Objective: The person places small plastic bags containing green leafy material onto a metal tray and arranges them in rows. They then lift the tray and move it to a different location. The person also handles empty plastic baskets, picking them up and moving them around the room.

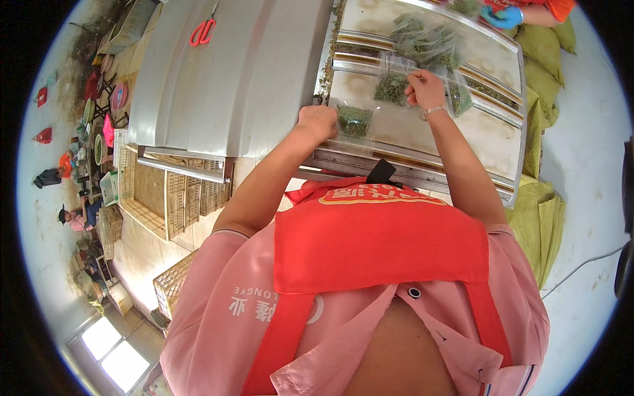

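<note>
Curled fingers of my left hand (317, 122) grip the left edge of a near clear plastic bag (354, 121), which holds green granular stuff and lies flat on the light worktop (396, 123). Farther forward, my right hand (427, 90) has its fingers closed on the right edge of a middle clear bag (390, 89) with similar green contents. My fingertips are partly hidden on both hands. Just right of my right wrist lies another filled bag (460, 97), partly covered by the hand. Beyond it sits a large clear bag (426, 39) of the same green stuff.
Red-handled scissors (203, 32) lie on the metal table (247, 74) at left. A co-worker's blue-gloved hand (502, 18) is across the worktop. Yellow-green sacks (540, 64) stand at right. Plastic crates (168, 198) stand on the floor at left, with people (79, 218) farther off.
</note>
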Tool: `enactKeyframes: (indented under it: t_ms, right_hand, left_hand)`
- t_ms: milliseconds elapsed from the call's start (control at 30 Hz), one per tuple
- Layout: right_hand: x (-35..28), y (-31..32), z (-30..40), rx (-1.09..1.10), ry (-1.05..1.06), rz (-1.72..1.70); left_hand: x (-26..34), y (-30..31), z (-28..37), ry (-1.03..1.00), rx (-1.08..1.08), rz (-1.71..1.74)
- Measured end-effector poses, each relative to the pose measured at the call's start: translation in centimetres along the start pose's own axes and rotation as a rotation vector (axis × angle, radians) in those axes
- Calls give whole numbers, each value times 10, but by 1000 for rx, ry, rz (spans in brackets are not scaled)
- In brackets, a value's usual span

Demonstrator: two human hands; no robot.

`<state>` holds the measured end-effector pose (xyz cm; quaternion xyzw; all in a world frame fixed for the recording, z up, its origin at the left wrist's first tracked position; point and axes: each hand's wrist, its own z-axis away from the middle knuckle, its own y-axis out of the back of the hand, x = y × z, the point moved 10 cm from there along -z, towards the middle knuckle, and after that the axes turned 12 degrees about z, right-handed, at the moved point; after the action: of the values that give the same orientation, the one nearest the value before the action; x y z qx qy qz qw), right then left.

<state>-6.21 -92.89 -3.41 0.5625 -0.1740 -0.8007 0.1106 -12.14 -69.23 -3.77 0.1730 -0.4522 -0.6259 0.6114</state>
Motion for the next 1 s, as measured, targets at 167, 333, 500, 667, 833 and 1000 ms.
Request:
enactKeyframes:
  t_ms: [167, 333, 500, 667, 833, 1000]
  right_hand:
    - [-9, 6, 52, -20, 159, -131]
    - [51, 2, 94, -105, 113, 9]
    - [80, 0, 111, -125, 156, 62]
    - [29, 15, 140, 10, 565, 778]
    - [56, 11, 186, -85, 561, 865]
    - [77, -8, 195, -108, 588, 1088]
  left_hand:
    - [0, -1, 13, -36, 123, -33]
    - [36, 32, 33, -126, 350, 308]
    - [108, 22, 37, -823, 439, 371]
    - [116, -37, 35, -973, 247, -21]
    - [117, -38, 37, -991, 237, -12]
    - [115, -41, 40, -983, 193, -7]
